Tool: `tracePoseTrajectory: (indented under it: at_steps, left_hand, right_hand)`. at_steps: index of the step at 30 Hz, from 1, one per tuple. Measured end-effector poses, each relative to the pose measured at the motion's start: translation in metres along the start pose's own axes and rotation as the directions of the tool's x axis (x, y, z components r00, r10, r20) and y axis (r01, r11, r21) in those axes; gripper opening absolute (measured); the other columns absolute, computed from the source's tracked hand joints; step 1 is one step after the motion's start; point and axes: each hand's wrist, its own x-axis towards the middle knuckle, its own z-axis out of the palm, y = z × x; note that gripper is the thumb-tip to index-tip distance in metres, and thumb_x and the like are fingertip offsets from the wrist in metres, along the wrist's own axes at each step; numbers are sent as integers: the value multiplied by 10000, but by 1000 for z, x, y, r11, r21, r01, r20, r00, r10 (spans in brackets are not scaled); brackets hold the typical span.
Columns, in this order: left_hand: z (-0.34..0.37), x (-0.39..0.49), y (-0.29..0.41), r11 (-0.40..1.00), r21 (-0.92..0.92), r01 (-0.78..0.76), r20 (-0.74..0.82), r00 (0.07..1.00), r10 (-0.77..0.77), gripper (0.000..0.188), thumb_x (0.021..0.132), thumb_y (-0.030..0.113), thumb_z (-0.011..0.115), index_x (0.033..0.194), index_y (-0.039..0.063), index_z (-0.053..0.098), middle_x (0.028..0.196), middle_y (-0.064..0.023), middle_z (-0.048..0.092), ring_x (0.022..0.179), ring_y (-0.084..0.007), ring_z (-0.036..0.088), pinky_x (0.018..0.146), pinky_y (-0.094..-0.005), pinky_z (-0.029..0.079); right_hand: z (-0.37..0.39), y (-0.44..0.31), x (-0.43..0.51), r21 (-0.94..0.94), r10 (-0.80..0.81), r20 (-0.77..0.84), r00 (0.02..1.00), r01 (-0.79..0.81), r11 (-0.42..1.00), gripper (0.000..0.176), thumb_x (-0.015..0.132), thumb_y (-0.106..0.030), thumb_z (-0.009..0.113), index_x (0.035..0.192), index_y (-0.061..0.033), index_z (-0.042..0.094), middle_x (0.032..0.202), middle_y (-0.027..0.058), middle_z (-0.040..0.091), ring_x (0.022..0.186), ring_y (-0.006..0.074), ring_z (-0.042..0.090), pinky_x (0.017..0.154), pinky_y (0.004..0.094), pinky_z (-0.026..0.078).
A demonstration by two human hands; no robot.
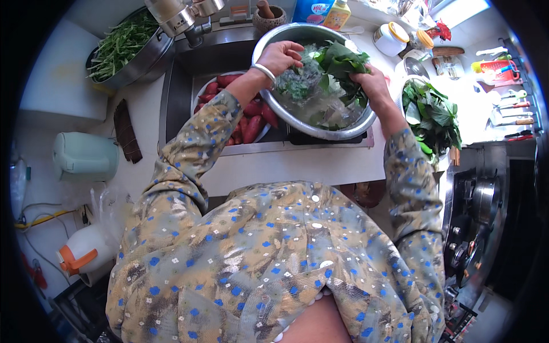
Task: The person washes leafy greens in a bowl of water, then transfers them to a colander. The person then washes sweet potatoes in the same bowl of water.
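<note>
A large metal basin (317,133) of water with leafy greens in it stands over the right part of the sink. My right hand (372,83) grips a bunch of dark green leaves (343,64), held up over the basin's right side. Above the basin's left side is my left hand (281,58), a pale bangle at its wrist. Its fingers are bent, and a small dark green bit shows by the fingertips; whether they pinch it is unclear. Red-skinned sweet potatoes (253,128) lie in a bowl in the sink, partly behind my left forearm.
At the right, more leafy greens (429,107) fill a container. A metal pot (141,64) of cut greens stands left of the sink (184,64). Behind the basin are a stone mortar (269,21) with a pestle and a yellow bottle (338,15). Lidded jars (390,38) stand at back right.
</note>
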Motion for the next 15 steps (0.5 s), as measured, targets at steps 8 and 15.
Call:
tracePoseTrajectory:
  at_steps: [8, 15]
  left_hand:
    - [-5, 14, -23, 955, 297, -26, -2, 1000, 28, 471, 715, -81, 447, 1156, 70, 513, 1041, -58, 543, 889, -122, 522, 724, -236, 454]
    - [7, 5, -18, 878, 479, -26, 107, 994, -28, 507, 730, -93, 391, 1213, 47, 452, 992, -124, 560, 869, -187, 605, 721, -269, 466]
  right_hand:
    - [-13, -52, -11, 80, -229, -4, 973, 229, 970, 281, 772, -67, 600, 1048, -19, 584, 887, 37, 621, 767, 94, 567, 709, 228, 446]
    - [0, -6, -8, -427, -202, 28, 979, 195, 883, 341, 743, -98, 598, 1083, -122, 589, 833, 61, 643, 779, 100, 580, 712, 250, 446]
